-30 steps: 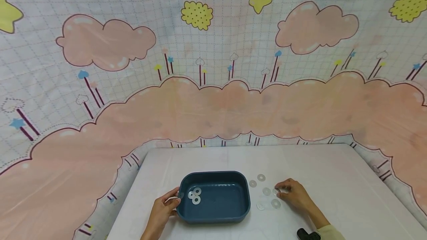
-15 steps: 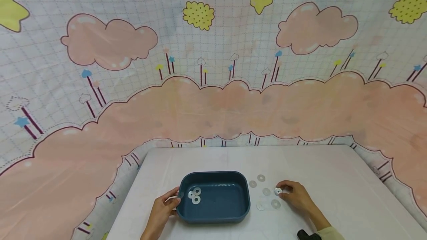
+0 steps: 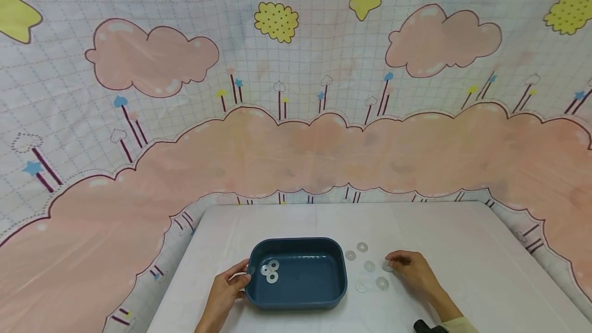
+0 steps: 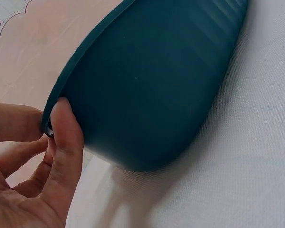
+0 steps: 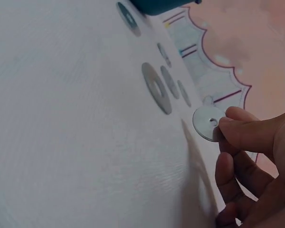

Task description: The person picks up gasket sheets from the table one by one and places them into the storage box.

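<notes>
My left hand (image 3: pixel 225 292) grips the left rim of a dark blue plastic tub (image 3: pixel 314 299), thumb on one side of the wall and fingers on the other. The left wrist view shows the thumb (image 4: pixel 66 137) pressed against the tub's wall (image 4: pixel 147 90). Inside the tub, at its left end, lie several flat metal washers (image 3: pixel 272 277). My right hand (image 3: pixel 416 271) pinches one washer (image 5: pixel 207 124) between thumb and forefinger, raised above the table in the right wrist view. Its other fingers are loosely curled below.
Several more washers (image 3: pixel 382 283) lie flat and spread out on the white table (image 3: pixel 485 261), between the tub and my right hand. A black device (image 3: pixel 427 327) sits on the right wrist. Behind the table hangs a cloud-patterned cloth (image 3: pixel 296 153).
My right hand has picked the washer up from the table and shifted slightly right, turning it between the fingertips. The left hand and the tub have stayed put.
</notes>
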A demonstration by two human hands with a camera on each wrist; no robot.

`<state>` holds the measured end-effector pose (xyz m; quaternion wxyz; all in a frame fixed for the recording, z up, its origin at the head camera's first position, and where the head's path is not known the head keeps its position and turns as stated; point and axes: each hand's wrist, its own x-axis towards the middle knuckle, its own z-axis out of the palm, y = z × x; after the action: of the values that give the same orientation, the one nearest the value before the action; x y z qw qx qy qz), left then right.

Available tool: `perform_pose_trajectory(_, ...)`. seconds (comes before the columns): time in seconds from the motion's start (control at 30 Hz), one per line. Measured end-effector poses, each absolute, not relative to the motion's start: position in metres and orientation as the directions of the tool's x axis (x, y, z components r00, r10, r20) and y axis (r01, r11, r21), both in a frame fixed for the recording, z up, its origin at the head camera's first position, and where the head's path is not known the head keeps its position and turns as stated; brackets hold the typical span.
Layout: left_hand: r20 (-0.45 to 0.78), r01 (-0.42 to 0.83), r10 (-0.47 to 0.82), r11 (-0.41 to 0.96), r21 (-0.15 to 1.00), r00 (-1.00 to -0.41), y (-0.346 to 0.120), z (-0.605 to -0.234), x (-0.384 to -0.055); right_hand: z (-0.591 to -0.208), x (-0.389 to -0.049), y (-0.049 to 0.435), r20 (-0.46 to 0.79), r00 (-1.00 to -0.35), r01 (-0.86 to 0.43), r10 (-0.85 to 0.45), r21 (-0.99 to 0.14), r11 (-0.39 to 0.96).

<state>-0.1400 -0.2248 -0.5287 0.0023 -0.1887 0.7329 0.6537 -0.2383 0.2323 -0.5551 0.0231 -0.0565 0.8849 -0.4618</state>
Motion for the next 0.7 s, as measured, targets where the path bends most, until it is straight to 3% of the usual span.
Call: perform_pose_trajectory(0.7,-0.253,-0.282,-0.272,0.071,0.957,-0.928,-0.224,-0.531,-0.136,-0.527,-0.232,0.218,-0.086,-0.990,0.031,-0.114,-0.910,0.412)
